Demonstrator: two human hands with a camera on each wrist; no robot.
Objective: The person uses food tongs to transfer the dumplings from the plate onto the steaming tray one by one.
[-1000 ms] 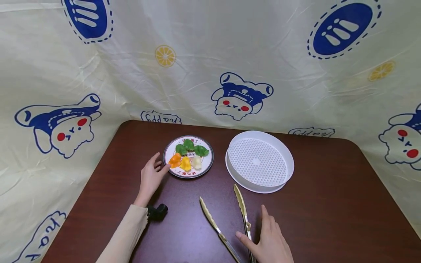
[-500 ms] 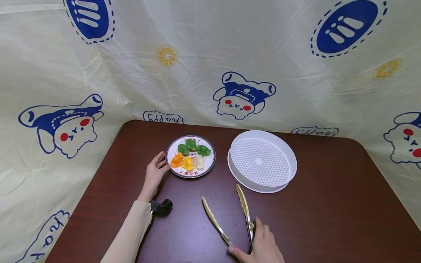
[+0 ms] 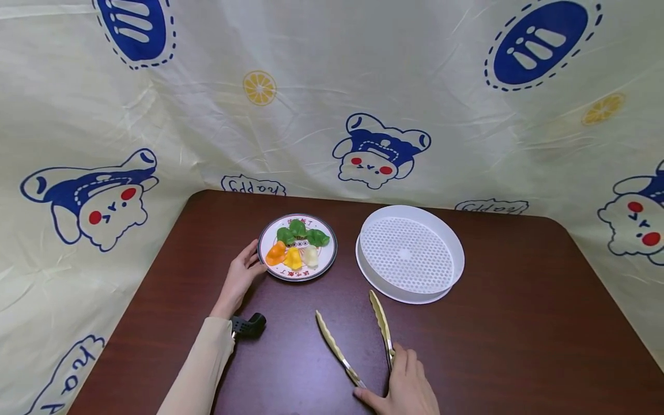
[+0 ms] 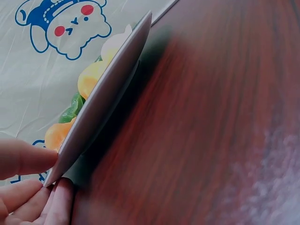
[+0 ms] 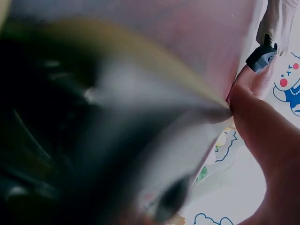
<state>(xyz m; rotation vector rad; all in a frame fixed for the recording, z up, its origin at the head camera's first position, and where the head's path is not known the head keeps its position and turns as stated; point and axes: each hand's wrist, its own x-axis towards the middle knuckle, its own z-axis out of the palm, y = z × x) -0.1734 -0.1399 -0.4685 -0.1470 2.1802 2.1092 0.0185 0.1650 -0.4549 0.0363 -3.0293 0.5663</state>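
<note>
While left hand (image 3: pixel 240 276) pinches plate (image 3: pixel 325 257) (food (image 3: pixel 293 259) aboard), right hand (image 3: pixel 407 385) grips tongs (image 3: pixel 381 319), strainer (image 3: pixel 406 253) beyond

The cloth (image 3: pixel 311 69) reads “happy” (image 3: pixel 253 185) — red characters (image 3: pixel 298 274) on the plate (image 3: pixel 325 257) are illegible.

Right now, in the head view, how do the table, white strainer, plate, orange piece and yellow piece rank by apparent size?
Largest to smallest:
Table
White strainer
Plate
Orange piece and yellow piece: too alike to rank
</note>
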